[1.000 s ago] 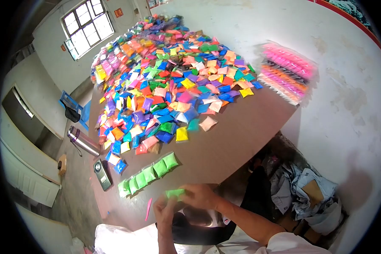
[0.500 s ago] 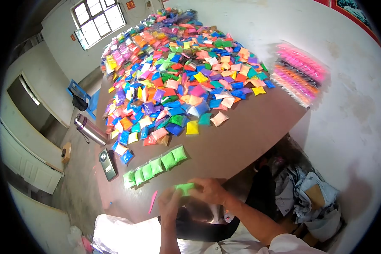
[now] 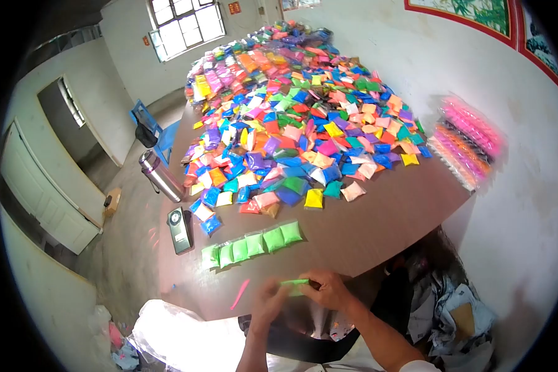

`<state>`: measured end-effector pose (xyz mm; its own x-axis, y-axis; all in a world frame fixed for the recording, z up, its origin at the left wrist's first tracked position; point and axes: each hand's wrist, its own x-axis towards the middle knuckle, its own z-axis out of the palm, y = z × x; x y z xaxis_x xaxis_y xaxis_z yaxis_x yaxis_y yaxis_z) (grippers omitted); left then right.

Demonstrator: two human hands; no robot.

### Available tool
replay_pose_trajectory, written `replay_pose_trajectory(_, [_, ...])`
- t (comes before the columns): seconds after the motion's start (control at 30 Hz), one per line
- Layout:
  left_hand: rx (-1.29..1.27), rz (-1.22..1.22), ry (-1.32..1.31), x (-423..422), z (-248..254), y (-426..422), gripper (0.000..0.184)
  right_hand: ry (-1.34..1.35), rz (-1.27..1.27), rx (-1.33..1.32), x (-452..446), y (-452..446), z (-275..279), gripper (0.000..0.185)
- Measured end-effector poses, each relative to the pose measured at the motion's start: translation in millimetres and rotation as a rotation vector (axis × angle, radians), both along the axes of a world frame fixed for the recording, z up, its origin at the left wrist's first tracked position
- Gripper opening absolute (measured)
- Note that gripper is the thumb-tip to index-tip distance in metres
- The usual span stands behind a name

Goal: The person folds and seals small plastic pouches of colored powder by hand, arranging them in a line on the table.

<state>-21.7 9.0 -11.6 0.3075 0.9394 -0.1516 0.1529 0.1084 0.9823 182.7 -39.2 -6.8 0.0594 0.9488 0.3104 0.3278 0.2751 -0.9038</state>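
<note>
A small bright green packet is pinched between both my hands, just past the near edge of the table. My left hand grips its left end, slightly blurred. The fingers of my right hand are closed on its right end. Beyond them a strip of several joined light green packets lies on the brown table. A thin pink tool, perhaps a plastic knife, rests left of my hands.
A large heap of small coloured packets covers the table's far part. Bundled packet strips lean by the wall. A steel flask and a black device with a round dial stand at the left edge. Crumpled bags lie below right.
My view has turned, so the table appears further right and lower. Both hands still hold the green packet, which now shows a narrower face. The strip and the pink tool stay put.
</note>
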Motion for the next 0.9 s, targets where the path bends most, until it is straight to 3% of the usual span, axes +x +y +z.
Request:
replay_pose_trajectory(0.17, [-0.007, 0.027, -0.09, 2, 7, -1, 0.018, -0.057, 0.021, -0.06, 0, 1, 24, 0.018])
replay_pose_trajectory(0.33, [0.11, -0.014, 0.01, 9, 17, -3, 0.026, 0.162, 0.008, -0.157, -2, 1, 4, 0.017])
replay_pose_trajectory(0.47, [0.06, -0.027, -0.032, 8, 6, -4, 0.027, 0.121, 0.015, -0.144, -1, -1, 11, 0.018])
replay_pose_trajectory(0.53, [0.084, -0.029, 0.003, 7, 6, -6, 0.026, 0.047, -0.005, -0.288, -2, -3, 16, 0.021])
replay_pose_trajectory(0.67, [0.027, -0.009, -0.07, 4, 0, -5, 0.024, 0.037, 0.036, -0.215, -6, -3, 17, 0.019])
replay_pose_trajectory(0.9, [0.043, -0.023, -0.091, 8, 28, -6, 0.026, 0.333, -0.012, -0.263, -3, -2, 6, 0.021])
